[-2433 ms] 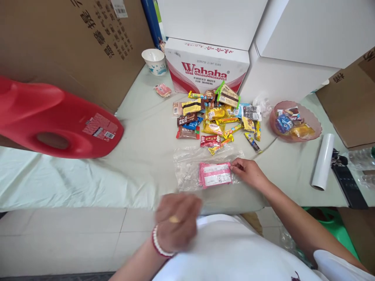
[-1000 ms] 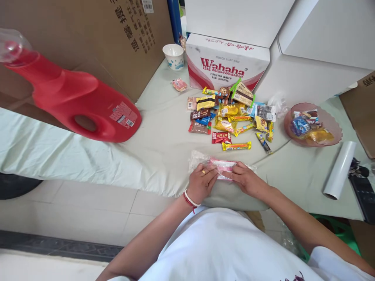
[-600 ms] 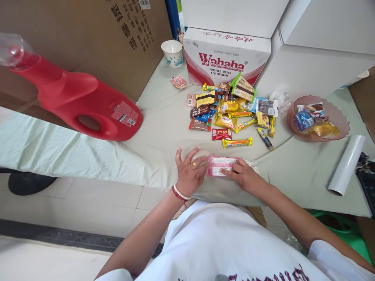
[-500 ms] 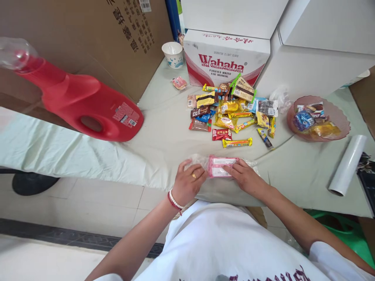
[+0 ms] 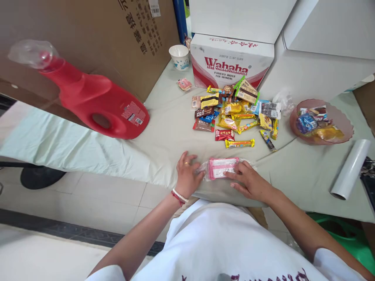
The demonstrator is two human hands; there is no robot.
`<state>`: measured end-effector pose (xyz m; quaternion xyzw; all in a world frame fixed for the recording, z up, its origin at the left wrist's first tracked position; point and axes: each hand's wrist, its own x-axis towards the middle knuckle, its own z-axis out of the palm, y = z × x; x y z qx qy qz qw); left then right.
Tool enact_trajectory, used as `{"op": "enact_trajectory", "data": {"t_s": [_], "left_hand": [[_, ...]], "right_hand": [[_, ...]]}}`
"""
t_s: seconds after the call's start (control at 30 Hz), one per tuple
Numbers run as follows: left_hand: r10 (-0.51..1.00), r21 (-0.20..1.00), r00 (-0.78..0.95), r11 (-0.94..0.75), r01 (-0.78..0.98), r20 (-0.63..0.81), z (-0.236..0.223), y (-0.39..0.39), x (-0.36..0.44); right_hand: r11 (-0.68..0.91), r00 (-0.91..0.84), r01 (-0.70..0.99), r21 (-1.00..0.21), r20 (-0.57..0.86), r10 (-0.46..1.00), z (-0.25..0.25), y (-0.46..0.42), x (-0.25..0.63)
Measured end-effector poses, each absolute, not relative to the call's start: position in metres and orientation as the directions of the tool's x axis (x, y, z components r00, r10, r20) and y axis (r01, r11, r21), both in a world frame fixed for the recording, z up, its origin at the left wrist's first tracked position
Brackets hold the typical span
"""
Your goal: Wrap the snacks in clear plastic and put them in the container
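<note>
A flat pink-and-white pack [image 5: 219, 167], loosely covered in clear plastic film [image 5: 204, 168], lies near the table's front edge. My left hand [image 5: 189, 175] rests at its left end with the fingers apart, the fingertips by the loose film. From the right, my right hand [image 5: 250, 180] reaches over the pack. Its index finger touches the printed face, while the thumb is held away and the other fingers lie at the pack's right end. Just beyond the hands is a pile of wrapped snacks [image 5: 234, 111], with a yellow snack bar [image 5: 240, 143] closest.
On the left lies a large red jug [image 5: 96, 103] against a brown carton [image 5: 88, 39]. A paper cup [image 5: 179, 58] and a Wahaba-style printed water box [image 5: 231, 58] stand behind. At right are a pink bowl [image 5: 348, 125] of snacks and a white film roll [image 5: 350, 169].
My left hand has loosened from the film and its fingers have spread. The right thumb has moved away from the pack. The view has shifted slightly.
</note>
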<state>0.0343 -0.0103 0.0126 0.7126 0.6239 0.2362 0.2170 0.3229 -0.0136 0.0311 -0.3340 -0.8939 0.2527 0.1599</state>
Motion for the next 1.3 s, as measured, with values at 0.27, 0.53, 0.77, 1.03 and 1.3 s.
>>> {"op": "enact_trajectory", "data": {"t_s": [0.27, 0.53, 0.77, 1.03, 1.3], "left_hand": [[0.986, 0.849, 0.159, -0.122, 0.514, 0.045, 0.038, -0.023, 0.075], [0.884, 0.437, 0.386, -0.467, 0.769, 0.265, 0.017, -0.023, 0.112], [0.869, 0.382, 0.274, -0.438, 0.814, 0.412, 0.001, -0.021, 0.115], [0.874, 0.36, 0.375, -0.472, 0.805, 0.309, 0.008, -0.017, 0.118], [0.961, 0.75, 0.117, -0.269, 0.605, 0.251, 0.0, 0.0, 0.085]], "right_hand": [[0.604, -0.663, 0.562, -0.565, 0.128, 0.737, 0.03, -0.016, 0.312], [0.181, -0.124, 0.709, -0.682, 0.132, 0.983, 0.021, -0.021, 0.333], [0.137, -0.04, 0.823, -0.552, 0.184, 0.982, 0.014, -0.021, 0.337], [0.151, -0.184, 0.726, -0.671, 0.023, 0.983, 0.054, 0.003, 0.275], [0.27, -0.294, 0.678, -0.684, 0.084, 0.952, 0.03, 0.01, 0.265]]}}
